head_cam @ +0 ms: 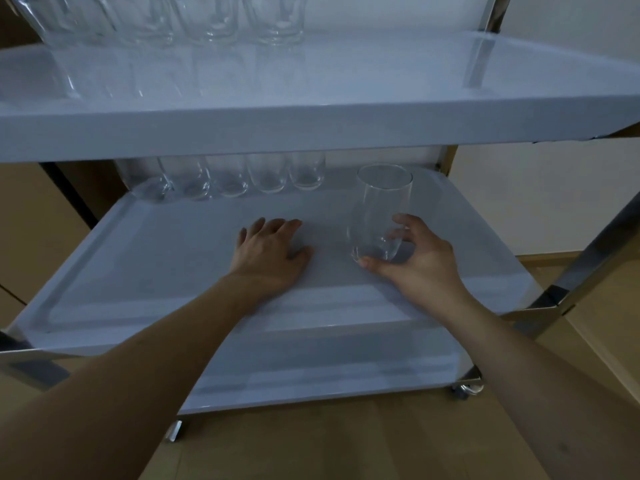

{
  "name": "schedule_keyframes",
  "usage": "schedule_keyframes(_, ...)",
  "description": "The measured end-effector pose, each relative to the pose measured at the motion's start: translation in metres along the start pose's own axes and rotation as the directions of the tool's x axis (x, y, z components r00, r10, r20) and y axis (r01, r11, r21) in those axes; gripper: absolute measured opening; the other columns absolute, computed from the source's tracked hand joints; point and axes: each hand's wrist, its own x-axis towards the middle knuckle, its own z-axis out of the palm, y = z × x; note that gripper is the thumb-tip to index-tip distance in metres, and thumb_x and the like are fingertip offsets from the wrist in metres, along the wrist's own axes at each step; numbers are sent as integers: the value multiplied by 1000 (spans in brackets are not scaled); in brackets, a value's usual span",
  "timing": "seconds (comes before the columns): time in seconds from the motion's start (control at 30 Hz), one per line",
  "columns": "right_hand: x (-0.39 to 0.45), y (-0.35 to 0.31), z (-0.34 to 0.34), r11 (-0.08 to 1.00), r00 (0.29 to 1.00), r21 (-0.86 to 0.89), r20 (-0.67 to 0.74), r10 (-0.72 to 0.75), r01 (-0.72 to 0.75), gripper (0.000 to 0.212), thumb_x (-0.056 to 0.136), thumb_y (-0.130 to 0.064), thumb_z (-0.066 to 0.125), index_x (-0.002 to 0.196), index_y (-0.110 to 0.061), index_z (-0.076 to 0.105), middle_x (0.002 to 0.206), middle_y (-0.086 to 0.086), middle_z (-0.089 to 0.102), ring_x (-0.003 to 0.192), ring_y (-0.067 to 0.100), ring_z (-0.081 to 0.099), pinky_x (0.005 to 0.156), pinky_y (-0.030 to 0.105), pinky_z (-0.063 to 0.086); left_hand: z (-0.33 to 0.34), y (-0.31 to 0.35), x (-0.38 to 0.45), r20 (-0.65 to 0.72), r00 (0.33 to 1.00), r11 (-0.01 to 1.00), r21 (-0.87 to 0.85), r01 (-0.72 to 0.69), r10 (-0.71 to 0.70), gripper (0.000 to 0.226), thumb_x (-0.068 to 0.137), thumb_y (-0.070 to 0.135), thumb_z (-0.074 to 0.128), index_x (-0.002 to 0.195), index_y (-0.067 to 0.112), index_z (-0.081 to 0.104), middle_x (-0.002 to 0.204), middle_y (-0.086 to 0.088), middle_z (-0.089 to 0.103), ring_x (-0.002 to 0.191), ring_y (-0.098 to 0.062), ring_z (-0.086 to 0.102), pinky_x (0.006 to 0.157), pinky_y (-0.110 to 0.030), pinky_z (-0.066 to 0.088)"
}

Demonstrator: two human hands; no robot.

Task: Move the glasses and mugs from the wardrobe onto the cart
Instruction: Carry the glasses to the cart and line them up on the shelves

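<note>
the right hand (pixel 420 261) curls around the base of a clear glass (pixel 379 213) standing upright on the cart's middle shelf (pixel 156 271). the left hand (pixel 270 252) lies flat, palm down, on that shelf just beside it. a row of glasses (pixel 242 176) lines the shelf's back edge; more glasses (pixel 207 19) stand on the top shelf (pixel 381 81).

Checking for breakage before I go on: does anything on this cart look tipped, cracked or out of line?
Nothing looks broken or tipped. The one glass in the right hand stands upright on the middle shelf, apart from the row of glasses at the back.
</note>
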Motion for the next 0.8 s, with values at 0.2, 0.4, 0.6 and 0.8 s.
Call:
schedule_keyframes(0.2, 38, 4, 15, 1000, 1000, 6, 22, 17, -17, 95, 57, -52, 93, 139, -27, 52, 121, -6, 63, 115, 11, 59, 94, 20, 41, 5, 2, -2, -23, 999, 994, 103, -34, 36, 65, 88, 65, 29, 136, 30, 56, 140, -1, 54, 136, -28, 44, 114, -49, 29)
schedule_keyframes(0.4, 82, 5, 34, 1000, 999, -15, -39, -12, 12, 89, 61, -48, 93, 137, -24, 55, 114, -9, 65, 104, 5, 57, 89, 17, 38, 10, -2, -1, -45, 998, 987, 157, -40, 48, 52, 97, 60, 39, 137, 31, 55, 143, -1, 52, 136, -27, 43, 116, -47, 28)
schedule_keyframes(0.6, 131, 8, 57, 999, 994, -43, -107, -26, 21, 78, 61, -47, 94, 127, -21, 61, 101, -10, 63, 99, 13, 64, 87, 23, 46, 14, 0, 4, -46, 998, 985, 166, -43, 51, 63, 89, 64, 24, 135, 33, 53, 142, -2, 52, 136, -26, 43, 116, -47, 28)
schedule_keyframes(0.8, 169, 13, 70, 993, 992, -121, -125, -18, 3, 85, 61, -56, 90, 130, -19, 58, 115, -1, 68, 114, 25, 64, 98, 36, 50, 16, 1, 4, -62, 997, 985, 172, -27, 39, 64, 88, 62, 23, 136, 33, 54, 140, -1, 53, 135, -26, 43, 116, -50, 27)
